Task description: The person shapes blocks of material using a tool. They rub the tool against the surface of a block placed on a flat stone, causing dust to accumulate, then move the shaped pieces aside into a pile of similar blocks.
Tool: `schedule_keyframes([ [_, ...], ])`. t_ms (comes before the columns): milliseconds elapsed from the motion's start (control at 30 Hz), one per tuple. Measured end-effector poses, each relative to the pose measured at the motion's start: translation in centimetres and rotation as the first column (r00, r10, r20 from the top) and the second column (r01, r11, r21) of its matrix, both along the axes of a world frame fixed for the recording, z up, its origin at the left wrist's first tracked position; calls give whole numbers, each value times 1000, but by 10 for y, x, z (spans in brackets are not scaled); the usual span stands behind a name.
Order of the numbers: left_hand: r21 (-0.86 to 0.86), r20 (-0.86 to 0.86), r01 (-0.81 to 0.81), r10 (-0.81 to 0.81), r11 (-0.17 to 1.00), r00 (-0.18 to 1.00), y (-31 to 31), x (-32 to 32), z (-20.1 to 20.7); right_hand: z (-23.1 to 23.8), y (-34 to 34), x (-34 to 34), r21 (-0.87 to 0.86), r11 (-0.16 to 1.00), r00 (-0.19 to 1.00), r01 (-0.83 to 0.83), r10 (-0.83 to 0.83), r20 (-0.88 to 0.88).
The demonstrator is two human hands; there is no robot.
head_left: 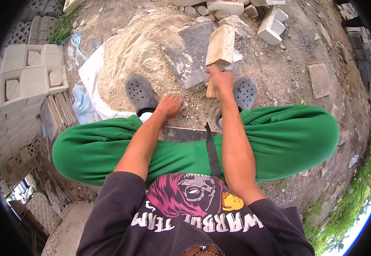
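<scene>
My right hand (220, 79) is wrapped round the handle of a wooden mallet (221, 45). The mallet's blocky head points away from me, above the right part of a dark flat slab (185, 64) dusted with sand. Down by the ground, between my grey clogs, my left hand (170, 106) has its fingers curled under. Whatever it may hold is hidden, and a small stone (184, 104) shows beside the fingers. Close to my seat lies another dark flat piece (183, 134).
A heap of pale sand (136, 53) spreads on a white sheet (92, 81) at left. Stacked blocks (34, 70) and upright thin slabs (59, 110) stand farther left. Broken stones (232, 23) and a pale block (273, 25) lie ahead; a flat stone (319, 81) is at right.
</scene>
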State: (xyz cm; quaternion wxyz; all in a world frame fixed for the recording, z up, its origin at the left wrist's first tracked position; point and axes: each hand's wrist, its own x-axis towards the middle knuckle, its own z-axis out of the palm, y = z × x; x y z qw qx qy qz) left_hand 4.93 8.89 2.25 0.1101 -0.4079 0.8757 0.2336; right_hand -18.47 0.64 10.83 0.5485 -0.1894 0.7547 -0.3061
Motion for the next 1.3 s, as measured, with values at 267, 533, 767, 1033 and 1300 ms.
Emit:
schedule_keyframes([
  [267, -83, -356, -347, 298, 934, 886, -53, -38, 28, -9, 3, -1, 13, 1000, 1000, -7, 7, 10],
  [533, -245, -242, -469, 415, 848, 877, -129, -33, 35, -18, 8, -1, 69, 990, 985, -125, 132, -112],
  [767, -90, -476, -594, 489, 800, 731, -131, -31, 7, -42, 15, 0, 11, 966, 865, -259, 237, -442],
  [1033, -107, -610, -660, 475, 744, 634, -116, -23, 4, -22, -2, 17, -88, 857, 782, -508, 416, -464],
  [1300, -148, -564, -650, 476, 746, 675, -115, -12, 6, -52, 17, 16, -99, 807, 682, -582, 418, -600],
])
